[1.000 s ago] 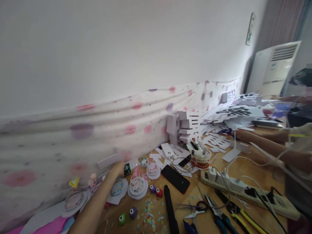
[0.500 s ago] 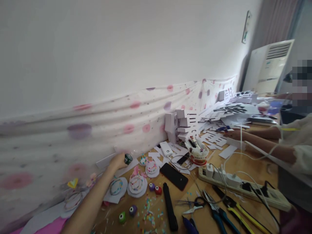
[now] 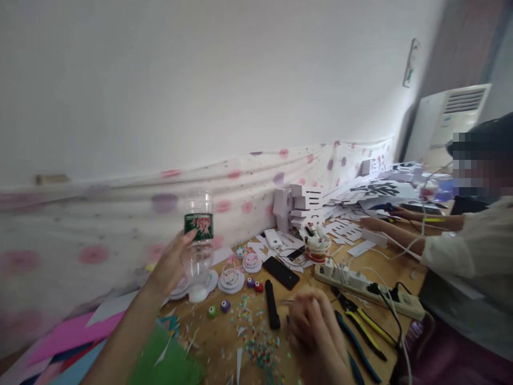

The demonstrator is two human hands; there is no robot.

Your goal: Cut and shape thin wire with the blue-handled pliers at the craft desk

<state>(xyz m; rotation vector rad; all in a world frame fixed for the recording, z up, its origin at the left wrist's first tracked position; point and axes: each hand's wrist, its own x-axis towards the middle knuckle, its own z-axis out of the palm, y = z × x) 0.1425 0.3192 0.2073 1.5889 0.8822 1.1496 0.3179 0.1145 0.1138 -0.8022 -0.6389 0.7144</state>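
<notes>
My left hand (image 3: 170,262) is closed around a clear plastic bottle (image 3: 199,262) with a green label. The bottle is held upside down, its white cap lowest, in front of the small round paper pieces at the back of the table. My right hand (image 3: 315,323) is low over the tools, fingers curled and a little blurred. A thin tip pokes out at its left, and what the fingers hold is hidden. Left of that hand lies a black knife-like tool (image 3: 272,305); blue-handled pliers (image 3: 352,342) lie to its right. Colourful bits (image 3: 260,345) are scattered between the hands.
Decorated paper discs (image 3: 231,280), small figures with eyes (image 3: 225,306) and a black phone (image 3: 280,272) stand or lie behind. A power strip (image 3: 401,307) with cables and yellow-handled pliers (image 3: 364,323) are at right. Coloured sheets (image 3: 72,334) lie left. A co-worker's hands (image 3: 377,224) handle white cut-outs.
My left hand has lifted the bottle from beside the wall toward me, so its whole length shows. My right hand has come into view over the scissors' place. The view has shifted slightly.
</notes>
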